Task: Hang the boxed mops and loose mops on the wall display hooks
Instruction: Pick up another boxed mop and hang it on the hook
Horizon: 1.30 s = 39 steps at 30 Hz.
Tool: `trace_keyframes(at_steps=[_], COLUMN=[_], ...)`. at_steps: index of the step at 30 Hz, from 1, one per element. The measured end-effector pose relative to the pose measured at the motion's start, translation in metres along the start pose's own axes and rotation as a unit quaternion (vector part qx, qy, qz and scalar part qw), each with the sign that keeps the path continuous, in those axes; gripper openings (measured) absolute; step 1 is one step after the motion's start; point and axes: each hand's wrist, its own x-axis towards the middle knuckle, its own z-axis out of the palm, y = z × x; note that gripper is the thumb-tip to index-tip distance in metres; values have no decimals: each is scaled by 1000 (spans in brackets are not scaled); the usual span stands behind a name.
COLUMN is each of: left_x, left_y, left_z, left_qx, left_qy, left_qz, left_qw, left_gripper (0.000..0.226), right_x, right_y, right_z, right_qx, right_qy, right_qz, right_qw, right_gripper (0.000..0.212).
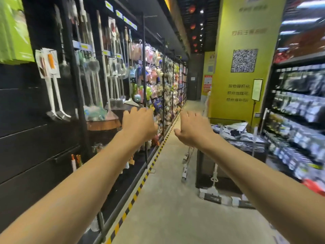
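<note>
Both arms stretch out ahead along a store aisle. My left hand and my right hand are held in the air, fingers loosely curled, holding nothing. Loose mops with grey heads lean against a dark cart on the floor to the right, well below my right hand. On the black wall display to the left, brushes and mops hang from hooks. Green boxes hang at the top left.
A dark cart loaded with grey packaged goods stands mid-aisle on the right. Shelves of packets line the far right. A yellow pillar rises ahead. Yellow-black tape edges the concrete floor along the left display.
</note>
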Motion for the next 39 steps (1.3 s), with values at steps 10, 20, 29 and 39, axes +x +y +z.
trace_keyframes(at_steps=[10,20,29,39], left_x=[56,85,122,158], left_y=[230,423,566,693], left_z=[68,124,169,213], left_qx=[-56,-108,-171,-194], left_qy=[-38,-69,-100,-103], left_qz=[130,286,412,520], left_qw=[989,950,889,826], left_gripper=[48,47,47,52], right_x=[-40,-99,-130,-135], right_y=[220,395,502,588], right_z=[22,45,63,87], right_qx=[-56,-110,-154,-170], right_qy=[-34,-80,-110,-141], right_qz=[140,307,443,551], right_qw=[988,942,877,804], right_gripper=[62,63,64,68])
